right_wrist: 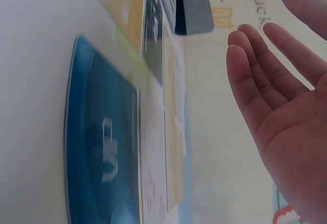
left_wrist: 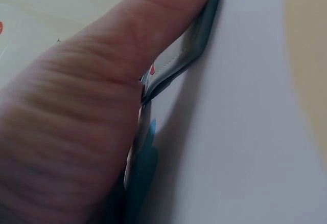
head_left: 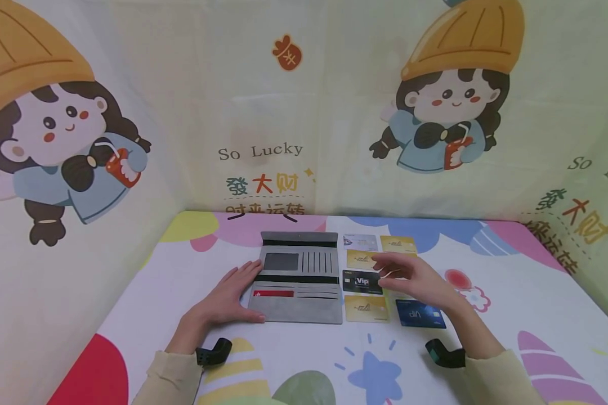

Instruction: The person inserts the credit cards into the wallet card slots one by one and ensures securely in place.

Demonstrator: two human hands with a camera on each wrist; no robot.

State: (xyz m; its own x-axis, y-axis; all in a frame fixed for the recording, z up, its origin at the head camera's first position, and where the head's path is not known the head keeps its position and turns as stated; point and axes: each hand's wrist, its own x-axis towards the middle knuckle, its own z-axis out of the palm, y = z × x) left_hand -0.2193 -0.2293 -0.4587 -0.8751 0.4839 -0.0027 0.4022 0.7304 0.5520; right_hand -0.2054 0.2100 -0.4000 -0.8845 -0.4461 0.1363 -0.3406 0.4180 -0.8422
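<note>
A grey wallet [head_left: 304,312] lies unfolded on the table, a red card [head_left: 273,293] tucked in one of its lower slots. My left hand [head_left: 233,292] rests along the wallet's left edge with fingers extended; its thumb lies at the lower left corner, also seen in the left wrist view. To the wallet's right lie a black VIP card [head_left: 361,283], a blue VIP card [head_left: 419,314], a pale silver card [head_left: 360,242] and several gold cards [head_left: 366,309]. Over these cards hovers my right hand [head_left: 415,278], fingers loosely bent, palm bare in the right wrist view.
A colourful printed cloth [head_left: 294,349] covers the table. Behind it rises a cream backdrop [head_left: 344,185] with cartoon figures and lettering, which also closes off the left and right sides. Each wrist wears a small black camera [head_left: 215,353].
</note>
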